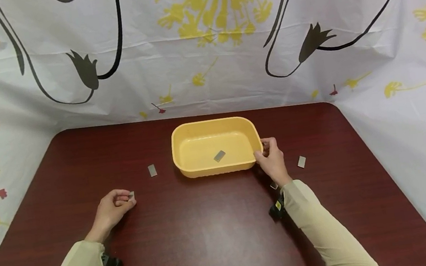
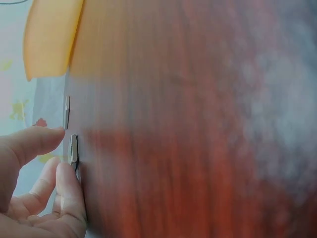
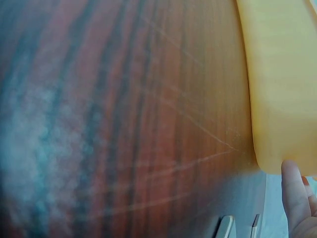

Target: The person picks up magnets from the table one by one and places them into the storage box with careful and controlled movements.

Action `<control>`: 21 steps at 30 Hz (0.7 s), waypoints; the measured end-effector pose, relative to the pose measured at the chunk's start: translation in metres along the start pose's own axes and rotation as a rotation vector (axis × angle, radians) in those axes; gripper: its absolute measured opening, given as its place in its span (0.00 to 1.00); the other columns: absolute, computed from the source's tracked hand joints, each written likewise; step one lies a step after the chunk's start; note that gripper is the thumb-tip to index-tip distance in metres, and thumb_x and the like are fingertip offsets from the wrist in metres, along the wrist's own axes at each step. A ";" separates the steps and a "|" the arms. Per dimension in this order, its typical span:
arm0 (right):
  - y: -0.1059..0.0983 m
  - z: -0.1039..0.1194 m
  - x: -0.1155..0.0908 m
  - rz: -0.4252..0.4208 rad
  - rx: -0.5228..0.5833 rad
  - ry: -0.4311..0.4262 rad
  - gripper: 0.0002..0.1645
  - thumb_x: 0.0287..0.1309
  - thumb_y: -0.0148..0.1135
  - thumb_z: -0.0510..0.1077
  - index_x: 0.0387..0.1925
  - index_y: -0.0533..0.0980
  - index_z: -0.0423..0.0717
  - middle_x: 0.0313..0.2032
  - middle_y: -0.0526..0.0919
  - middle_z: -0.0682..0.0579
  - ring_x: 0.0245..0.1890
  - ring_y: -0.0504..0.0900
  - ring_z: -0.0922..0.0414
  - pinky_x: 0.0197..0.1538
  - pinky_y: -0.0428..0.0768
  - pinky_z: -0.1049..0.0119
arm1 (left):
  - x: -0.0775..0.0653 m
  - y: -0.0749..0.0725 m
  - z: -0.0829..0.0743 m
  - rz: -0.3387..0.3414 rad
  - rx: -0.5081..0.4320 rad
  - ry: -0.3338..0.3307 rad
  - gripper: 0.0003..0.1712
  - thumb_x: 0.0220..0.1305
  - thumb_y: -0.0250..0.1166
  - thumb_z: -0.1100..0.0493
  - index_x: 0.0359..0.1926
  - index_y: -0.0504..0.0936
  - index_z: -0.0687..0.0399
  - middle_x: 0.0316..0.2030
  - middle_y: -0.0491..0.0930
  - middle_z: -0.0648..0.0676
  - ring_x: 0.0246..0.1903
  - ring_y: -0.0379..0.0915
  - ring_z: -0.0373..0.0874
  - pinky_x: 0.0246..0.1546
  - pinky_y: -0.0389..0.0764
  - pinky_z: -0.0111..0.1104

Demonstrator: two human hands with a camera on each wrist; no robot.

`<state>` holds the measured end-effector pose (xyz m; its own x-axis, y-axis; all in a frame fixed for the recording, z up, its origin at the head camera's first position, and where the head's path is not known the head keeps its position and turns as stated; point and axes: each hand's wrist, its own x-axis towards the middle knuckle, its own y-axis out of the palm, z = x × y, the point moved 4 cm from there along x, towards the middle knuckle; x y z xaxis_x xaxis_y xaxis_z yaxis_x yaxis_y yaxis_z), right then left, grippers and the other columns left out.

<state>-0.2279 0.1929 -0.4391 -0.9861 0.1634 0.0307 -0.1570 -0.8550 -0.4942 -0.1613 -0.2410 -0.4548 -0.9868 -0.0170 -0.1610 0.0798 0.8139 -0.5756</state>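
Note:
My left hand (image 1: 110,212) has its thumb and fingertips around the two ends of a small flat grey rectangular piece (image 1: 132,196) at the tabletop. In the left wrist view this piece (image 2: 74,148) sits edge-on between thumb and fingertips. On the other side, my right hand (image 1: 274,162) grips the right end of a yellow plastic tub (image 1: 218,170), thumb at the near corner and fingers over the rim. One finger (image 3: 292,191) shows against the tub's outer wall (image 3: 280,99). A similar grey piece (image 1: 219,155) lies inside the tub.
Another grey piece (image 1: 152,170) lies left of the tub. To the right are a piece (image 1: 301,162) and one partly hidden by the right wrist (image 1: 273,185). The dark red-brown table (image 1: 194,235) ends at a patterned white cloth (image 1: 207,93) behind.

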 end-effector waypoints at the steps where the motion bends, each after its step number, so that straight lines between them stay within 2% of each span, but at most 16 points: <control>1: 0.000 0.000 0.000 0.000 0.001 -0.001 0.24 0.53 0.52 0.41 0.53 0.62 0.44 0.43 0.73 0.43 0.36 0.76 0.52 0.34 0.76 0.65 | 0.000 0.000 0.000 -0.002 0.003 0.001 0.22 0.56 0.63 0.59 0.48 0.71 0.69 0.37 0.74 0.60 0.29 0.69 0.39 0.28 0.71 0.28; 21: 0.000 0.001 -0.001 -0.006 -0.002 -0.019 0.24 0.53 0.51 0.41 0.54 0.62 0.44 0.42 0.73 0.42 0.33 0.76 0.52 0.32 0.75 0.66 | 0.004 0.001 0.001 0.017 0.024 -0.046 0.25 0.54 0.65 0.58 0.49 0.69 0.68 0.34 0.70 0.57 0.27 0.65 0.42 0.28 0.69 0.31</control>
<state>-0.2265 0.1922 -0.4388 -0.9861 0.1588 0.0497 -0.1624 -0.8532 -0.4956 -0.1654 -0.2408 -0.4574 -0.9777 -0.0304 -0.2076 0.1006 0.8003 -0.5911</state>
